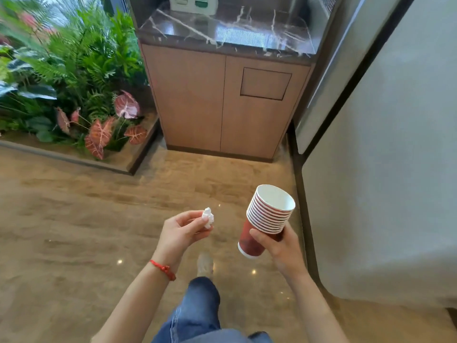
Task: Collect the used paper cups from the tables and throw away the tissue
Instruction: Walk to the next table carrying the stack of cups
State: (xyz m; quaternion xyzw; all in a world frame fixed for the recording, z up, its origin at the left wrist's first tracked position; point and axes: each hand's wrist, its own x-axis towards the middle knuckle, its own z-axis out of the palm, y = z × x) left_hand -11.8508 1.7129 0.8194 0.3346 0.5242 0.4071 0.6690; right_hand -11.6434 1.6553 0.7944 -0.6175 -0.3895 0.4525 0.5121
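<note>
Red cups [262, 224] with white rims, white tissue [207, 217], white-veined dark marble counter [222, 28]

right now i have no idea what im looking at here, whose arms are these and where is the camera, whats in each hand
There is no machine here: these are a person's two bare arms, seen from a single wide-angle camera worn on their head, looking forward and down. That is why the floor seems to bend and their own jeans and shoe show at the bottom.

The left hand, the one with a red string bracelet on its wrist, pinches a crumpled white tissue. The right hand grips a nested stack of red paper cups, tilted with the open mouth toward the camera.

Ahead stands a wooden cabinet with a dark marble top and a rectangular flap in its right door, possibly a bin opening. Plants fill a bed on the left.
</note>
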